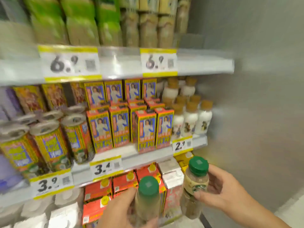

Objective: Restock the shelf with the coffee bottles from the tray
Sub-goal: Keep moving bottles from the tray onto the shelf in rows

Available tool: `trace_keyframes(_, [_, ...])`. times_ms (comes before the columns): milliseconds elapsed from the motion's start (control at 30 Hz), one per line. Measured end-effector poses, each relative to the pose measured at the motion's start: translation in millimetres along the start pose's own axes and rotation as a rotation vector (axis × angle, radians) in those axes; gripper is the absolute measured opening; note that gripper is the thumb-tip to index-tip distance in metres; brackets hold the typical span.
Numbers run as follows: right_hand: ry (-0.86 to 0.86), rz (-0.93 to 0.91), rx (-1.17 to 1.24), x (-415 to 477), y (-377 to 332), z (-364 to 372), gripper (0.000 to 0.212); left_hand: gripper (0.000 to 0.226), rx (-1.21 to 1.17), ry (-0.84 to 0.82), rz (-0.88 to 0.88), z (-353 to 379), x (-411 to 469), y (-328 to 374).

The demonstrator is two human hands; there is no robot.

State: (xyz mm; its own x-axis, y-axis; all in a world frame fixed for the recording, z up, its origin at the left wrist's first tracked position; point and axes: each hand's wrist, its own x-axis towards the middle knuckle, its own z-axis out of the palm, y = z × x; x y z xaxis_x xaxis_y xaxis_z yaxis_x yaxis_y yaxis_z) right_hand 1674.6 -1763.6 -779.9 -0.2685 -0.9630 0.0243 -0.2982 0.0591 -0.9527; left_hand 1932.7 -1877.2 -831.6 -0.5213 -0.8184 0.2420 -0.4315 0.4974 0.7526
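Each of my hands holds one green-capped coffee bottle, upright, in front of the lower shelves. My left hand (120, 209) grips the nearer bottle (148, 195) by its body at the bottom centre. My right hand (220, 190) wraps around the second bottle (195, 180), which has a pale label with a green logo. Both bottles hang in the air just below the middle shelf edge (148, 155). No tray is in view.
The middle shelf carries cans (47, 142) at left, orange drink cartons (125, 127) in the centre and white bottles with tan caps (190, 117) at right. Red and white cartons (125, 183) fill the shelf below. A grey wall (255, 96) bounds the right side.
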Motion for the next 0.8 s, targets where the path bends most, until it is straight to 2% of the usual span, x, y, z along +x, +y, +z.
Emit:
trace_keyframes(67, [0.026,-0.061,0.019,5,-45,-23,0.073,0.049,-0.018,0.069,0.119,-30,24,39])
trace_keyframes(133, [0.098,-0.178,-0.008,11,-91,-45,0.084,0.036,-0.018,0.027,0.145,-62,41,88])
trace_keyframes(233, [0.096,-0.318,-0.045,19,-159,-78,0.064,0.045,-0.064,0.081,0.285,-110,65,162])
trace_keyframes(300, [0.126,-0.378,-0.009,27,-197,-99,0.048,0.038,-0.053,0.148,0.361,-134,77,200])
trace_keyframes(400, [0.213,-0.471,0.02,53,-244,-126,0.046,0.027,-0.059,0.233,0.419,-165,110,249])
trace_keyframes(433, [0.23,-0.49,0.054,64,-257,-135,0.04,0.023,-0.058,0.275,0.429,-174,122,262])
trace_keyframes(533, [0.29,-0.507,0.097,106,-290,-155,0.013,0.019,-0.085,0.361,0.356,-193,161,287])
trace_keyframes(667, [0.345,-0.49,0.045,158,-310,-165,0.011,0.02,-0.157,0.376,0.203,-183,209,301])
trace_keyframes(800, [0.392,-0.4,-0.025,198,-294,-167,0.008,0.019,-0.158,0.346,0.088,-147,244,304])
